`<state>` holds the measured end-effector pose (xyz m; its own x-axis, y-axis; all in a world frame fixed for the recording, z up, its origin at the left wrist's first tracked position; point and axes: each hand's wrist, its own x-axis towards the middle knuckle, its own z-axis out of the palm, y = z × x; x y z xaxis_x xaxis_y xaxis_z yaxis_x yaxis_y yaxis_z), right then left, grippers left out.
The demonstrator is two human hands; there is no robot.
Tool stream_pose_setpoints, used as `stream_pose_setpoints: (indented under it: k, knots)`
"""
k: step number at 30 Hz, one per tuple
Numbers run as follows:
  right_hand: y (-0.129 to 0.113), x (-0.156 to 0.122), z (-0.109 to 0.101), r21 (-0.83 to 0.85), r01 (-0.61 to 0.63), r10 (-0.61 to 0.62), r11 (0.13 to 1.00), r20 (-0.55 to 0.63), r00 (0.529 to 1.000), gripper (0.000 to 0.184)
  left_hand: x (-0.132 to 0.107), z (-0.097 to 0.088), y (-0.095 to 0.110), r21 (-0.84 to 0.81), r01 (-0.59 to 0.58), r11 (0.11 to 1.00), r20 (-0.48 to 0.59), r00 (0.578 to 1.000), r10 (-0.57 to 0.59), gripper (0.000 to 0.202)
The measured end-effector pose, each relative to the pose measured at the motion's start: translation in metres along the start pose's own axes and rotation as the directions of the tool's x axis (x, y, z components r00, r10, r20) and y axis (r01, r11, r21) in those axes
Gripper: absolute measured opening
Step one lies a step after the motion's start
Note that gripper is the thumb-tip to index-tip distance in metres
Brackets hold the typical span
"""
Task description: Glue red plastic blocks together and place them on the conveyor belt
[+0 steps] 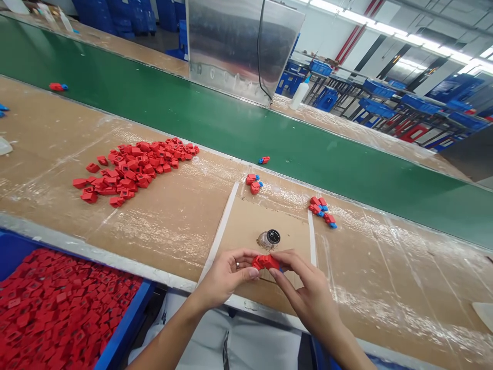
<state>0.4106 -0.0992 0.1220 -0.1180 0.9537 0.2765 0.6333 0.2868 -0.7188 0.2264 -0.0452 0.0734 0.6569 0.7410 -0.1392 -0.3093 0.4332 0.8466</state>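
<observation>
Since it looks light, we pinch the red piece (265,262).
Left hand (227,273) closed at nine o'clock; right hand (310,287), three.

The held plastic piece (265,262) is red with a touch of blue, the piled pieces (138,164) plain red. The conveyor belt (223,123) is green, the worktop (173,205) brown, its tape strips (221,226) white, the crate (129,324) blue.
</observation>
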Motion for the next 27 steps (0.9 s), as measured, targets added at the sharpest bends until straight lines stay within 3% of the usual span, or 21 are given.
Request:
stream_pose_setpoints:
  k: [13, 22, 27]
  knots:
    - [0.002, -0.008, 0.003, 0.023, -0.007, 0.005, 1.0, 0.095, 0.995, 0.01, -0.002, 0.002, 0.002, 0.194, 0.084, 0.977, -0.007, 0.996, -0.084, 0.02]
    - [-0.003, -0.012, 0.007, -0.039, 0.009, -0.002, 0.999, 0.16, 0.987, 0.013, -0.003, 0.001, 0.005, 0.216, 0.124, 0.969, 0.095, 0.985, -0.147, 0.014]
    - [-0.008, -0.012, 0.008, -0.089, 0.014, 0.0, 0.996, 0.159, 0.987, 0.016, -0.005, 0.0, 0.007, 0.225, 0.102, 0.969, 0.081, 0.989, -0.123, 0.015]
